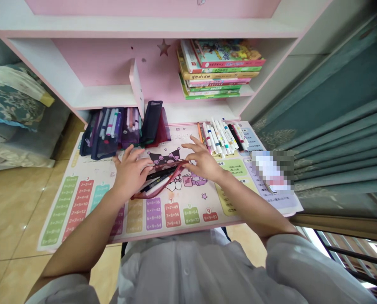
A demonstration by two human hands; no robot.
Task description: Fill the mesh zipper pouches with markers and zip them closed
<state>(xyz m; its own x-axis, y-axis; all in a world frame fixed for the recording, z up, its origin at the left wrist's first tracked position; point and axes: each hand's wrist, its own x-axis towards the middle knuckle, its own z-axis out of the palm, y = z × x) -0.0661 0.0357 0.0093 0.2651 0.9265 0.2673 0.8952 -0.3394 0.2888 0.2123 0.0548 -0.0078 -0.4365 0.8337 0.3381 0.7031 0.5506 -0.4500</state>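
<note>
A dark red mesh pencil pouch [171,182] with several pens inside lies on the printed desk mat in front of me. My left hand [132,169] is at the pouch's left end, its thumb and a finger gripping the edge there. At the opposite end, my right hand [203,162] pinches the corner between thumb and fingertips, with the other fingers raised. Dark and white pens [157,184] show along the pouch's near side. Part of the left end is hidden under my left hand.
Filled mesh pouches [107,133] lie at the back left, beside a dark pouch [151,122]. Several white markers [222,137] are piled at the back right. A blurred-out object [272,171] is near the right edge. Stacked books [220,69] sit on the shelf.
</note>
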